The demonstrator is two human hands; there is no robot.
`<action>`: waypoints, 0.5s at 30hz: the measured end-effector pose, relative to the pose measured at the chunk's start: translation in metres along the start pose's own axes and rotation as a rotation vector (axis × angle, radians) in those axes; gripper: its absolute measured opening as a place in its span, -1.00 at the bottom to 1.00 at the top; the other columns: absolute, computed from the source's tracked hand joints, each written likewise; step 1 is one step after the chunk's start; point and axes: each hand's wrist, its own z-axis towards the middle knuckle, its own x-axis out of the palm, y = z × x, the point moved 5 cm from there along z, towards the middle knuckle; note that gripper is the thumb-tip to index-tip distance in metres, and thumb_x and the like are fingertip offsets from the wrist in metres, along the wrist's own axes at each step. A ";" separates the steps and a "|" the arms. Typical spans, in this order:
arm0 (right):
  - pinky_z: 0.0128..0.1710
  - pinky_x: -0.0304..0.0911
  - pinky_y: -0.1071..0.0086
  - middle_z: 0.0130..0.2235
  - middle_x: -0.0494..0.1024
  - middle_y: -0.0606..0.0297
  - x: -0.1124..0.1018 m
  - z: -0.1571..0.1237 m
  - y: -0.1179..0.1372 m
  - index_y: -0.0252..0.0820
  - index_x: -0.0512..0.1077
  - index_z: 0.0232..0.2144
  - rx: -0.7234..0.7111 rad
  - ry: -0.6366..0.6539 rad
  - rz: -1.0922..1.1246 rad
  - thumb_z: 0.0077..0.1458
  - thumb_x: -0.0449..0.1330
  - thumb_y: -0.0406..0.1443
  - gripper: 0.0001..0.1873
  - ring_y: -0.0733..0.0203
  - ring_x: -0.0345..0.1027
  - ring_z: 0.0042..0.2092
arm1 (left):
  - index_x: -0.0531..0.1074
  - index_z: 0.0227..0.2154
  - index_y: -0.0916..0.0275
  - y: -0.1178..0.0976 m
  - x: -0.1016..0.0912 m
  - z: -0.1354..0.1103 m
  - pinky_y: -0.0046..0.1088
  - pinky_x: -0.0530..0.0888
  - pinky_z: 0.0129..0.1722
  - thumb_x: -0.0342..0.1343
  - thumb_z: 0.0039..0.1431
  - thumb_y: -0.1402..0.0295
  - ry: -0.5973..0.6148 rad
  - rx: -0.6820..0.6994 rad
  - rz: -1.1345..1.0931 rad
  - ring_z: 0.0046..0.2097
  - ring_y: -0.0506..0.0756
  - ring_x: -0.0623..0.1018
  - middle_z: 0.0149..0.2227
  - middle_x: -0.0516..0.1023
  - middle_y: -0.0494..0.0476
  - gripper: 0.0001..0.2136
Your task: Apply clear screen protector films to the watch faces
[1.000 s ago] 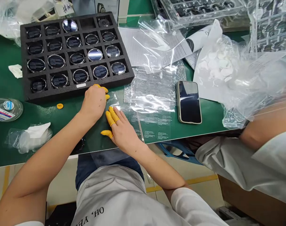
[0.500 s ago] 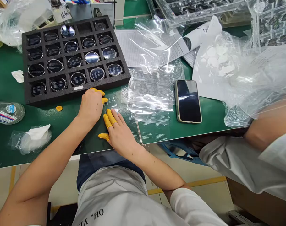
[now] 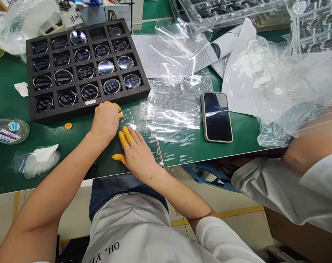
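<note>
My left hand point(image 3: 107, 118), with yellow finger cots on its fingertips, is closed at the edge of a clear printed film sheet point(image 3: 129, 116) on the green table. Its fingertips are partly hidden and appear to pinch the film's corner. My right hand point(image 3: 134, 146), also in yellow finger cots, lies flat with fingers stretched out over the lower part of that film, its thumb apart. Just beyond my left hand is a black foam tray point(image 3: 88, 109) whose compartments hold several round watches point(image 3: 89, 91) faced with dark printed film.
To the right lie more clear printed films point(image 3: 174, 117) and a phone point(image 3: 217, 117). Plastic bags point(image 3: 278, 84) and clear trays point(image 3: 237, 14) crowd the back right. At left are a clear bottle point(image 3: 10, 130) and a small bag point(image 3: 41, 162). Another person's arm point(image 3: 313, 138) rests at right.
Both hands keep nearly the same place and pose on the film. The whole view has shifted very slightly; no object has visibly been moved.
</note>
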 end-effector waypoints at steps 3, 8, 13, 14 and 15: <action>0.43 0.05 -0.07 0.34 0.26 -0.20 0.000 0.000 0.000 -0.49 0.36 0.26 0.000 -0.006 -0.007 0.30 0.20 -0.11 -0.35 -0.18 0.01 0.45 | 0.62 -0.20 0.39 0.002 0.000 0.002 -0.26 0.48 0.01 0.05 0.24 0.53 0.002 -0.005 -0.035 -0.07 0.25 0.60 -0.16 0.65 0.33 -0.77; 0.44 0.00 -0.08 0.35 0.23 -0.22 0.002 0.001 0.000 -0.51 0.39 0.23 -0.007 0.019 -0.014 0.32 0.18 -0.08 -0.36 -0.19 -0.05 0.46 | 0.63 -0.22 0.32 0.010 0.005 0.008 -0.34 0.47 -0.04 0.06 0.23 0.48 -0.005 0.017 -0.057 -0.11 0.19 0.60 -0.19 0.66 0.22 -0.77; 0.45 -0.02 -0.07 0.38 0.18 -0.19 0.002 0.001 0.000 -0.51 0.30 0.29 0.002 0.041 -0.016 0.34 0.15 -0.07 -0.31 -0.18 -0.08 0.47 | 0.65 -0.18 0.23 0.012 0.006 0.008 -0.37 0.49 -0.07 0.08 0.24 0.40 -0.038 0.018 -0.067 -0.13 0.17 0.61 -0.21 0.68 0.17 -0.76; 0.45 -0.02 -0.07 0.38 0.17 -0.19 0.002 0.001 0.000 -0.50 0.28 0.31 0.005 0.040 -0.014 0.34 0.15 -0.07 -0.30 -0.18 -0.08 0.47 | 0.65 -0.17 0.23 0.011 0.005 0.006 -0.36 0.49 -0.07 0.09 0.24 0.39 -0.040 0.018 -0.061 -0.12 0.18 0.61 -0.20 0.68 0.18 -0.76; 0.45 -0.02 -0.07 0.38 0.18 -0.18 0.002 0.001 0.000 -0.50 0.26 0.32 0.007 0.038 -0.012 0.34 0.15 -0.07 -0.29 -0.18 -0.08 0.47 | 0.65 -0.15 0.23 0.009 0.004 0.005 -0.35 0.49 -0.06 0.08 0.25 0.39 -0.035 0.016 -0.048 -0.11 0.19 0.61 -0.18 0.68 0.19 -0.75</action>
